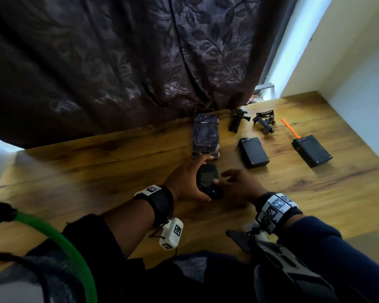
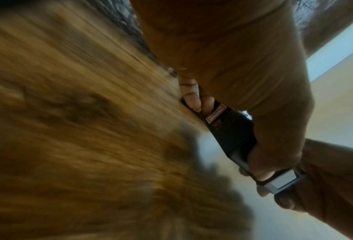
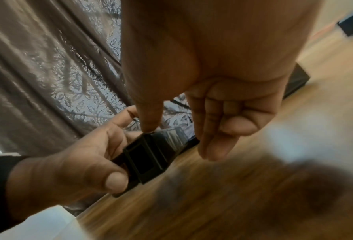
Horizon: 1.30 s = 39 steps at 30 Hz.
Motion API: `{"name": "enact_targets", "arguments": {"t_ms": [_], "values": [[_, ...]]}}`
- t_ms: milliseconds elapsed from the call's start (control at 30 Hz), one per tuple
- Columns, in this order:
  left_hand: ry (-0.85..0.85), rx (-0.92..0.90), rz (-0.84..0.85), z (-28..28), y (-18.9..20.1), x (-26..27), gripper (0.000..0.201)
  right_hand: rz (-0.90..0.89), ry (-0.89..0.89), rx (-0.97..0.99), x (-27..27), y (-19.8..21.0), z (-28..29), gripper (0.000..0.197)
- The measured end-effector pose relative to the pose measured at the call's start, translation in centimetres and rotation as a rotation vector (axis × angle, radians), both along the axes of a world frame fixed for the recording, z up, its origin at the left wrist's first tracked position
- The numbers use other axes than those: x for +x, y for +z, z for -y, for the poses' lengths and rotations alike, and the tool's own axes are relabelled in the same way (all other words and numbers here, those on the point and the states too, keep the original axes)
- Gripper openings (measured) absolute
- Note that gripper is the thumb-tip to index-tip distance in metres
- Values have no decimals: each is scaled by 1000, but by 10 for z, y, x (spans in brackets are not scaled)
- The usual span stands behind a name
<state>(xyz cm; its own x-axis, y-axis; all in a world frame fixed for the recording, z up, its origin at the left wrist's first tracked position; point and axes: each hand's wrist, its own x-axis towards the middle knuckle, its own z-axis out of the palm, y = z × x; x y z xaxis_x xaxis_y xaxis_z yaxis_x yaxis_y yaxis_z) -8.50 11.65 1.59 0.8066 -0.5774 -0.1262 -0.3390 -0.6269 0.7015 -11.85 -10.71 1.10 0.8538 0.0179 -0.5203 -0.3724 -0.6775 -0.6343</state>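
Observation:
Over the wooden table (image 1: 96, 171), my left hand (image 1: 184, 182) grips a small black box-shaped device (image 1: 206, 178) with fingers and thumb curled round its sides. In the left wrist view the device (image 2: 231, 129) carries a small label and a pale grey end. My right hand (image 1: 239, 184) is just right of it. In the right wrist view its thumb tip touches the top edge of the device (image 3: 147, 157), and its fingers (image 3: 214, 129) hang loosely beside it, holding nothing. There the left hand (image 3: 68, 175) clasps the device from the left.
A glossy dark rectangular slab (image 1: 205, 136) lies just beyond the hands. Two black packs (image 1: 253, 152) (image 1: 312, 150) lie to the right, one with an orange strap (image 1: 290, 127). Two black mounts (image 1: 237, 120) (image 1: 265, 122) sit near the dark curtain (image 1: 118, 62). A green tube (image 1: 64, 243) curves at lower left.

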Motion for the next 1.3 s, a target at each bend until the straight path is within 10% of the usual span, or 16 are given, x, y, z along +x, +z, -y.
{"name": "enact_targets", "arguments": {"t_ms": [367, 567, 667, 967, 1300], "values": [[143, -177, -45, -144, 20, -46, 118, -162, -57, 651, -18, 25, -136, 33], [484, -541, -376, -169, 34, -39, 44, -92, 7, 793, -14, 46, -163, 37], [578, -558, -284, -174, 42, -37, 21, -22, 2, 829, -16, 51, -172, 40], [703, -846, -374, -167, 51, -42, 16, 219, 29, 753, -22, 48, -163, 54], [318, -794, -506, -171, 61, -51, 77, 519, -14, 830, -17, 67, -156, 25]]}}
